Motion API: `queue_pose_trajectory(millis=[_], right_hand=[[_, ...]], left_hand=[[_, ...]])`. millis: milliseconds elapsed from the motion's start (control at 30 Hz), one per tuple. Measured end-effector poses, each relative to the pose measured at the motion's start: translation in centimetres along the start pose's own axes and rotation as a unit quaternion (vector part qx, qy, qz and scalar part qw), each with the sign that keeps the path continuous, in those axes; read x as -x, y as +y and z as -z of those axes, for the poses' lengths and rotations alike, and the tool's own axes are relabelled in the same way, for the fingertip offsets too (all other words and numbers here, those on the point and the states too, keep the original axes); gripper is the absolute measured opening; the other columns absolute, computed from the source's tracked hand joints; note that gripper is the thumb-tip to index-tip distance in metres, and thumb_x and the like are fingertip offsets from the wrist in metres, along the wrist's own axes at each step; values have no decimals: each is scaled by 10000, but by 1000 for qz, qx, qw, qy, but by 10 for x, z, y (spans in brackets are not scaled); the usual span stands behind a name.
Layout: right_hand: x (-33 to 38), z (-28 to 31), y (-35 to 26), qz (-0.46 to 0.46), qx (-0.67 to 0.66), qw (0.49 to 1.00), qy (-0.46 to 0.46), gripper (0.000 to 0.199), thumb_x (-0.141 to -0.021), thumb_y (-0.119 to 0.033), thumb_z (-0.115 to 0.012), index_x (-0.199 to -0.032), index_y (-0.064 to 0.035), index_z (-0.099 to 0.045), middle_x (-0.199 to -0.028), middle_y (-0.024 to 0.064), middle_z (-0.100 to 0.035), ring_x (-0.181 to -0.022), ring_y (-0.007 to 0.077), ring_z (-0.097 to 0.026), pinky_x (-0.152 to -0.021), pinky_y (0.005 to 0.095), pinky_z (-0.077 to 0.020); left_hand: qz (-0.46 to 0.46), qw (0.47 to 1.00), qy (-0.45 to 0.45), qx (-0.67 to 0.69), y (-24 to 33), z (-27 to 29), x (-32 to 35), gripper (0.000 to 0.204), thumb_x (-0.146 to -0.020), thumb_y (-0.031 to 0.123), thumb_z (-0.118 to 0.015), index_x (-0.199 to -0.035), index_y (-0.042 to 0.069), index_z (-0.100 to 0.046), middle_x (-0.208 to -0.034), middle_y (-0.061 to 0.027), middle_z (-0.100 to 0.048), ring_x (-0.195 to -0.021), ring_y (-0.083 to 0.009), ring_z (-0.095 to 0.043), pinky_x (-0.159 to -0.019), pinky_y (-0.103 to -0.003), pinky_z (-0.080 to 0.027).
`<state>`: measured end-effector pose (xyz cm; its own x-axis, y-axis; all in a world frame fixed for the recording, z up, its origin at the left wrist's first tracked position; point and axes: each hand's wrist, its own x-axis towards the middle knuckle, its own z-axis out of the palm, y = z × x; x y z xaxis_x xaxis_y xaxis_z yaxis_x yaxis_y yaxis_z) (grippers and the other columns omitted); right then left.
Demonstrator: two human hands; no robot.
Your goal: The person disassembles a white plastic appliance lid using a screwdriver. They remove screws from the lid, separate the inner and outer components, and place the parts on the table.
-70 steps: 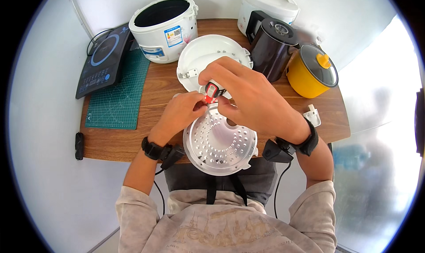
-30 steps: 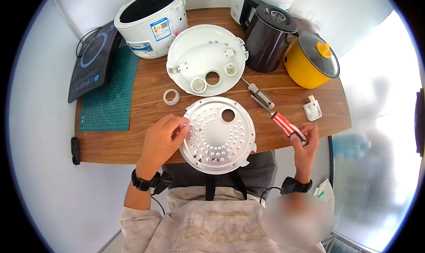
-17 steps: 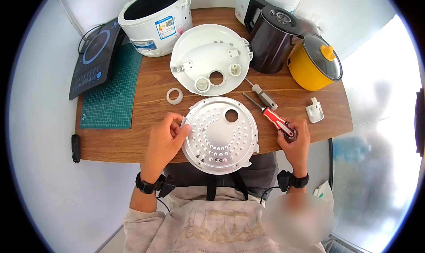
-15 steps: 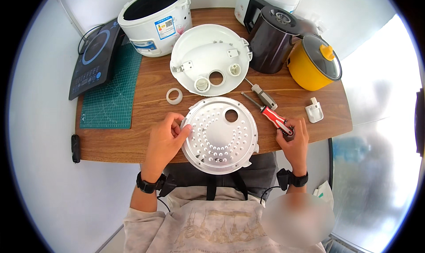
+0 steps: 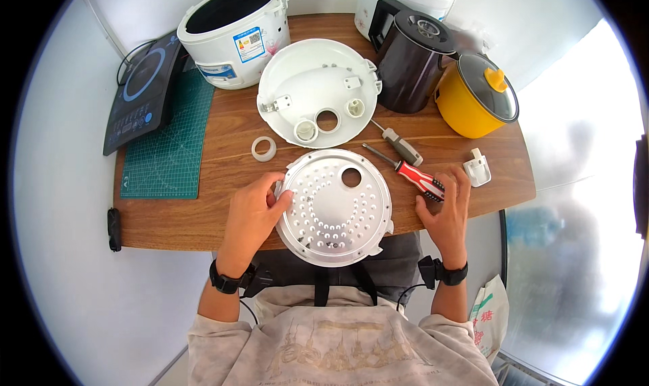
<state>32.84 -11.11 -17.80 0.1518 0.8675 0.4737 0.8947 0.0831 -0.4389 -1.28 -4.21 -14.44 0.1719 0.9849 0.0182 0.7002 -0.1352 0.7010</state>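
The round silver metal plate (image 5: 332, 217), dotted with many small dimples and with one round hole near its top, lies at the table's front edge and juts out over it. My left hand (image 5: 251, 210) grips its left rim between thumb and fingers. At the right, my right hand (image 5: 447, 207) rests by the handle end of a red-and-black screwdriver (image 5: 412, 174), thumb and fingers apart, the fingertips at the handle. A grey-handled screwdriver (image 5: 403, 147) lies just behind. Beyond the plate sits a white cooker lid shell (image 5: 304, 82), inner side up, beside a whitish ring (image 5: 263, 149).
A white rice cooker body (image 5: 233, 41) stands back left, near an induction cooktop (image 5: 138, 92) propped on a green cutting mat (image 5: 165, 166). Back right are a dark kettle (image 5: 412, 68), another white cooker (image 5: 433, 1), a yellow pot (image 5: 466, 102) and a small white plastic part (image 5: 478, 170).
My right hand has loosened from the screwdriver handle, its fingers spreading a little. The screwdriver stays on the table. My left hand keeps its hold on the metal plate.
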Motion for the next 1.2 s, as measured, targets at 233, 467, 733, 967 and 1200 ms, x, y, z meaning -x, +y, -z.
queue_pose_trajectory(millis=[233, 467, 733, 967, 1200], right_hand=[[3, 4, 0, 42, 55, 998, -3, 506, -757, -159, -830, -1208, -61, -622, -1405, 223, -462, -1333, 413, -458, -1174, 608, -330], [10, 6, -9, 95, 44, 995, -3, 454, -748, -160, -823, -1167, -79, -668, -1337, 183, -528, -1282, 360, -525, -1177, 613, -325], [19, 11, -31, 135, 11, 987, -81, 441, -778, -153, -796, -1198, -89, -679, -1177, 74, -669, -1173, 257, -642, -1212, 589, -265], [29, 13, -22, 132, -76, 975, -165, 540, -793, -219, -837, -1279, -97, -635, -1212, 97, -671, -1186, 274, -637, -1196, 564, -308], [37, 6, -16, 125, -94, 973, -172, 546, -778, -259, -875, -1260, -128, -655, -1292, 113, -625, -1199, 288, -613, -1167, 560, -347]], left_hand=[[12, 1000, 3, 5, 3, -12, -6, 298, -871, 166, -774, -1141, 50, -723, -684, -103, -625, -585, -198, -594, -569, -337, -486], [-14, 1000, 4, 18, 0, -22, -11, 302, -890, 171, -769, -1153, 27, -729, -651, -78, -627, -522, -143, -596, -521, -301, -476], [37, 998, -17, 45, 7, -25, -6, 281, -874, 170, -763, -1127, 50, -736, -656, -99, -617, -563, -201, -595, -555, -345, -478], [46, 996, -23, 70, 1, -31, 1, 291, -895, 177, -753, -1150, 39, -729, -640, -85, -616, -516, -165, -587, -520, -323, -471], [53, 995, -22, 78, 2, -34, 3, 294, -898, 172, -754, -1154, 29, -728, -643, -84, -629, -513, -151, -597, -513, -308, -478]])
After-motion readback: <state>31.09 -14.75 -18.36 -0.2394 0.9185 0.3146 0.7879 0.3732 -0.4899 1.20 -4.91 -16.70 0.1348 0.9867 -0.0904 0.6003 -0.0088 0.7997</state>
